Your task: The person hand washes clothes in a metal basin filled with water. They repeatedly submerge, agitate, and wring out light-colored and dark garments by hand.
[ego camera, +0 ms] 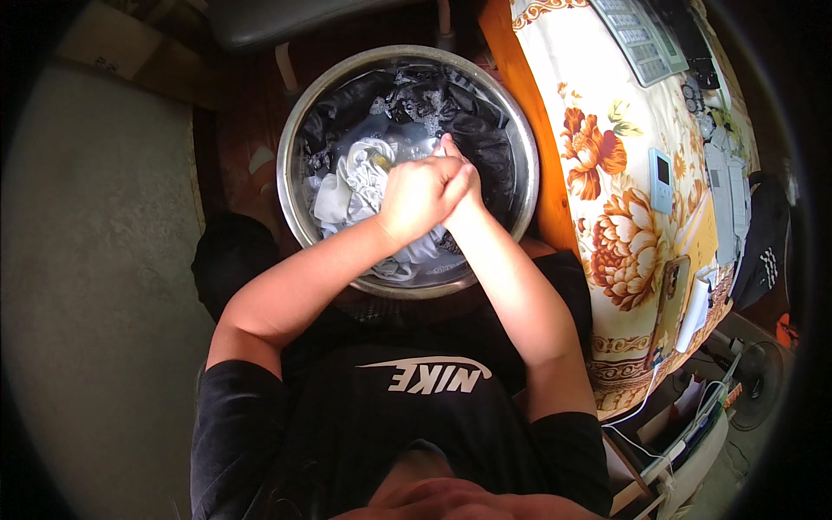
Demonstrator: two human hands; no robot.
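Observation:
Before me stands a round stainless-steel basin [288,175] with soapy water and wet clothes in it. My left hand [419,195] presses against my right hand [469,185] above the middle of the basin, its fingers folded over the other. Something small and white shows by the right fingertips; whether cloth is held between the palms is hidden. Bunched white cloth [364,179] with a yellowish spot lies just left of the hands. Dark wet cloth [484,143] lies around the far and right sides, with suds [426,107] on it.
A table with a flowered tablecloth [565,227] and wooden edge [530,97] runs close along the right. It bears a calculator [643,45], a small light-blue device [660,182] and a phone [671,292]. Beyond the basin is a dark padded seat [279,23]; a fan [757,383] stands lower right.

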